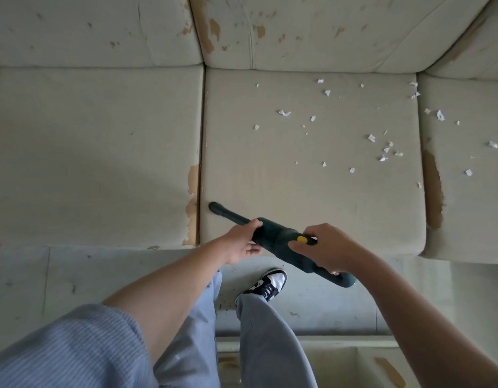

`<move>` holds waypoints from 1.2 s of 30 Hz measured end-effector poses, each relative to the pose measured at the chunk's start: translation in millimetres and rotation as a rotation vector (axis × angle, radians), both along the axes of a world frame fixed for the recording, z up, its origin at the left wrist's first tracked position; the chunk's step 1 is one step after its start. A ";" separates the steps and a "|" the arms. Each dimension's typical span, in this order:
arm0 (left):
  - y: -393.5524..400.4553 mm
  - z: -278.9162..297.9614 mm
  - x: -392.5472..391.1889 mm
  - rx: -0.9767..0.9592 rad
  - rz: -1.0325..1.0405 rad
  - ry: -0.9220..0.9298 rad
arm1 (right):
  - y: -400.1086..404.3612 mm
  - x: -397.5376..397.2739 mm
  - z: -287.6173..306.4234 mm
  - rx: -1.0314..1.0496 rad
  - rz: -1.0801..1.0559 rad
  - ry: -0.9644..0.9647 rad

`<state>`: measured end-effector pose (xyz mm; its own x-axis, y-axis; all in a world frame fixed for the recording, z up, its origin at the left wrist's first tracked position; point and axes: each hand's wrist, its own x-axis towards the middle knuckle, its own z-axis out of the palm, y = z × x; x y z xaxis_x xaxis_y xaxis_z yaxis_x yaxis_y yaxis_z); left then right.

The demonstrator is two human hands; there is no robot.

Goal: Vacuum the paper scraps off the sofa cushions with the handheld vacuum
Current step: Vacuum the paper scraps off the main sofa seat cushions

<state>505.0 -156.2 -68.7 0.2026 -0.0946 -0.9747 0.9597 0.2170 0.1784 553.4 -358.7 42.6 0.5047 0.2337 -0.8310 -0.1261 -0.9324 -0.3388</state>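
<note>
While both hands (243, 242) grip it, the tapered vacuum (275, 239) meets woven cushion (312, 191).

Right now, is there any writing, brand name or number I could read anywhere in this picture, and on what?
None can be read.
Handheld vacuum: a plain yellow button, no lettering visible.
Shoe: a dark side mark, but no words.
Sofa cushions and paper scraps: no print visible.
</note>
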 end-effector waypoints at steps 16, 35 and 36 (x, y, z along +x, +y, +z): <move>-60.1 -2.7 124.7 0.010 -0.105 -0.328 | -38.3 45.2 -12.4 0.086 -0.477 -0.206; -6.4 -35.8 269.3 0.067 -0.011 -0.319 | 30.0 163.9 -39.1 0.123 -0.589 -0.234; -2.0 -35.9 280.3 0.072 -0.011 -0.319 | 36.1 174.4 -41.1 0.128 -0.596 -0.229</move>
